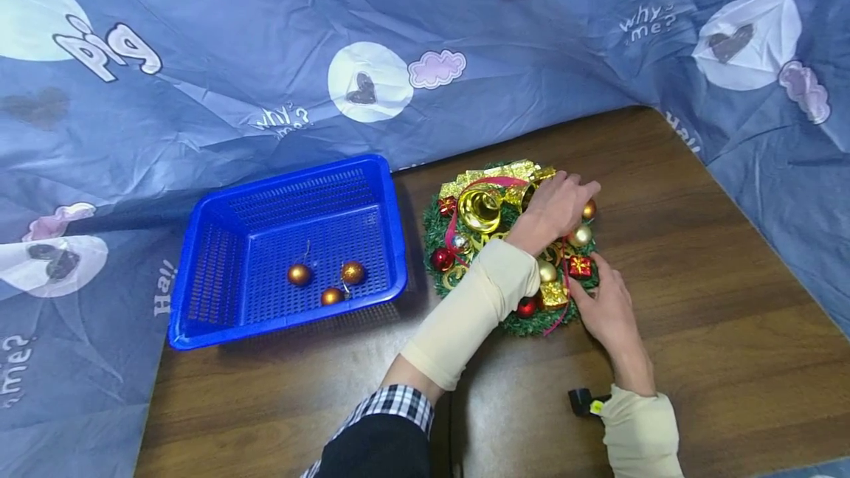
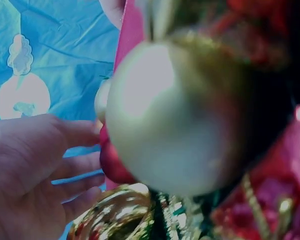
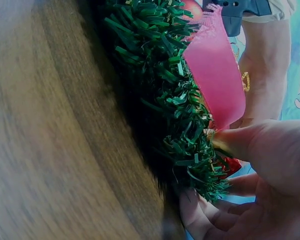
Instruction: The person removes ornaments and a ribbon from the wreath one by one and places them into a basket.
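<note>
A green tinsel Christmas wreath [image 1: 437, 231] lies on the table, covered with gold bells [image 1: 479, 211], baubles, small wrapped boxes and pink ribbon. My right hand [image 1: 609, 308] grips its lower right edge. In the right wrist view, the thumb lies on the wreath's upper side by the pink ribbon [image 3: 217, 72], with the other fingers round the rim. My left hand [image 1: 556, 205] reaches across the wreath to its upper right, fingers extended over the decorations. The left wrist view shows those fingers beside a red bauble [image 2: 115, 160], behind a large blurred pale bauble [image 2: 160, 120].
Left of the wreath stands a blue plastic basket [image 1: 398, 242] with a copper bauble [image 1: 299, 274] and two more like it inside. A small black device [image 1: 581, 402] sits at my right wrist. Blue printed cloth [image 1: 265, 57] hangs behind the wooden table [image 1: 717, 301].
</note>
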A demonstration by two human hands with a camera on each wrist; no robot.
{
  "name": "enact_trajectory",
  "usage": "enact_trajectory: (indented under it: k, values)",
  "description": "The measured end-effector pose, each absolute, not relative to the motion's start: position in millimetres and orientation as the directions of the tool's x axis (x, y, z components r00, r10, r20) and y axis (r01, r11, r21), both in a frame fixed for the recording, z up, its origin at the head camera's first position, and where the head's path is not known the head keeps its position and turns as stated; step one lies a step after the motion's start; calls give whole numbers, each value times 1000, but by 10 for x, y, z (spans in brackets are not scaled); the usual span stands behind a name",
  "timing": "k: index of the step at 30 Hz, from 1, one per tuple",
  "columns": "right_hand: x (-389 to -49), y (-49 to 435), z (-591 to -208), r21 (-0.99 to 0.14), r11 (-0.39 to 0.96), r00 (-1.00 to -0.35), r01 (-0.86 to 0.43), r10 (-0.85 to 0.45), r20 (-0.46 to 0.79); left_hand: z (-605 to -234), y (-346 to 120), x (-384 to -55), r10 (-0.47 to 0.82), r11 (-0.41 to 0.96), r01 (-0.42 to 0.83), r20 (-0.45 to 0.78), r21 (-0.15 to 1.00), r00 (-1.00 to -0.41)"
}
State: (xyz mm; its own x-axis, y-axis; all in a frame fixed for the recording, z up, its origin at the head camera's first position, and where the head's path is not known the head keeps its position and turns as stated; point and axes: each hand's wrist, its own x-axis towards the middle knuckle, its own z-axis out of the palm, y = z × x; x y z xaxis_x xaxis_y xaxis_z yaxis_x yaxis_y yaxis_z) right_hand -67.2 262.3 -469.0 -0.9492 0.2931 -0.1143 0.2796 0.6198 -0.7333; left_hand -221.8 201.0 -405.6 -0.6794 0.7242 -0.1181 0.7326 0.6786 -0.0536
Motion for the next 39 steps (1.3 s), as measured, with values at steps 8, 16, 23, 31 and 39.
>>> enact_trajectory:
  k: [8, 16, 23, 31, 39]
  values:
    - [-661, 2638, -4700, -735, 623, -950, 270, 296, -98, -4081, 2074, -2191, 703, 693, 718, -167, -54, -691]
    - [-675, 2631, -4700, -733, 617, -950, 284, 284, -129, -4070, 2042, -2197, 701, 699, 714, -166, -32, -694]
    - [-669, 2628, -4684, -731, 613, -946, 299, 289, -146, -4037, 2018, -2157, 739, 670, 743, -114, 13, -664]
    - [-669, 2621, -4664, -734, 617, -950, 286, 280, -134, -3957, 1899, -2136, 776, 627, 768, -24, 133, -630]
    - [-662, 2625, -4644, -724, 612, -943, 319, 279, -179, -3884, 1767, -2112, 771, 626, 763, 17, 163, -637]
